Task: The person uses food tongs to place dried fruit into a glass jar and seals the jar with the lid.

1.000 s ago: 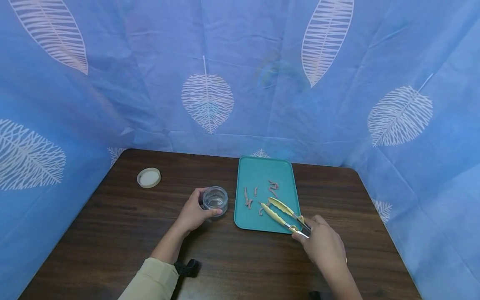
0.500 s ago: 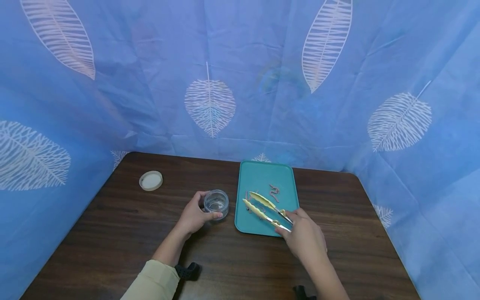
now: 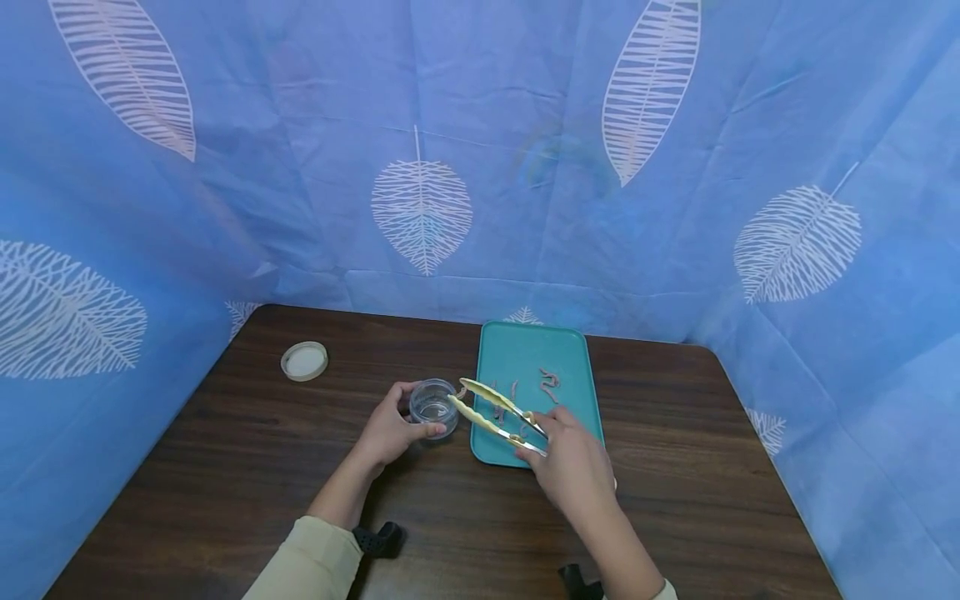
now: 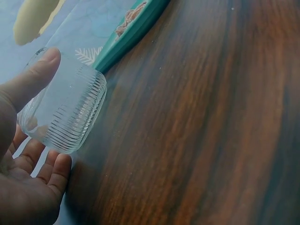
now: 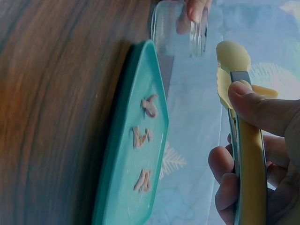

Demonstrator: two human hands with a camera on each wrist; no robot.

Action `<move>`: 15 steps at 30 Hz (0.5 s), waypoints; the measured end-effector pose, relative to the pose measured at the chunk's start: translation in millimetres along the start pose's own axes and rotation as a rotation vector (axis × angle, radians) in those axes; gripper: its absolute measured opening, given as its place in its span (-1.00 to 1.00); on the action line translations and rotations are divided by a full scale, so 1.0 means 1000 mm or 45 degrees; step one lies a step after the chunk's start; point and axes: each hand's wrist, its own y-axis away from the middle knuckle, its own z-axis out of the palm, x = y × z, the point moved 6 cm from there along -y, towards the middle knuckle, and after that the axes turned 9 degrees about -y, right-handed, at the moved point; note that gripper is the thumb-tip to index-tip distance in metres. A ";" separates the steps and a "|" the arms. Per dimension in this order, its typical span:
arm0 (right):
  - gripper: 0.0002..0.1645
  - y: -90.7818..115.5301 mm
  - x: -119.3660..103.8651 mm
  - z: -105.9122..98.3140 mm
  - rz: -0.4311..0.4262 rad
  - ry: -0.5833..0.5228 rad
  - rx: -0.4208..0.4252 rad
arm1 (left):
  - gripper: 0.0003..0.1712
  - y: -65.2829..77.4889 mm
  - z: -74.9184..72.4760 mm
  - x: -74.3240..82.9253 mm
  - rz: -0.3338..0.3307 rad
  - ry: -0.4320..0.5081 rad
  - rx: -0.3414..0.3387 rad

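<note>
My left hand (image 3: 392, 425) grips a clear ribbed glass jar (image 3: 433, 410), thumb on the near side, just left of the teal tray (image 3: 495, 454). In the left wrist view the jar (image 4: 70, 108) looks see-through, with nothing plain inside. My right hand (image 3: 572, 458) holds yellow-tipped metal tongs (image 3: 498, 425), their tips at the jar's right rim. A small pinkish worm-like strip (image 3: 461, 392) shows between the tips. More pinkish strips (image 3: 550, 385) lie on the tray; the tongs partly cover some. In the right wrist view, thumb and fingers wrap the tongs (image 5: 251, 164).
A round pale lid (image 3: 304, 361) lies on the dark wooden table (image 3: 225, 467) at the back left. A blue cloth (image 3: 300, 208) with white leaf prints hangs behind the table and at its sides.
My right hand has carried the tongs left from over the tray to the jar's rim, with a strip now visible at their tips. The left hand and jar have stayed nearly still.
</note>
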 end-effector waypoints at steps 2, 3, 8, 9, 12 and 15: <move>-0.32 -0.001 -0.004 0.003 -0.015 -0.001 0.002 | 0.02 0.000 0.000 0.000 -0.003 0.006 -0.001; -0.32 -0.001 -0.006 0.004 -0.023 0.000 0.002 | 0.02 0.000 -0.001 0.000 -0.003 0.012 -0.002; -0.31 -0.002 -0.014 0.009 -0.061 0.004 0.003 | 0.01 0.001 -0.001 0.001 -0.001 0.047 -0.007; -0.30 -0.002 -0.015 0.010 -0.065 0.004 0.000 | 0.01 0.001 -0.001 0.000 -0.001 0.053 -0.009; -0.27 -0.002 -0.016 0.014 -0.064 0.009 -0.011 | 0.01 0.001 0.000 0.000 0.001 0.060 -0.017; -0.23 -0.002 -0.016 0.015 -0.053 0.008 -0.015 | 0.00 0.002 0.000 -0.001 0.002 0.070 -0.020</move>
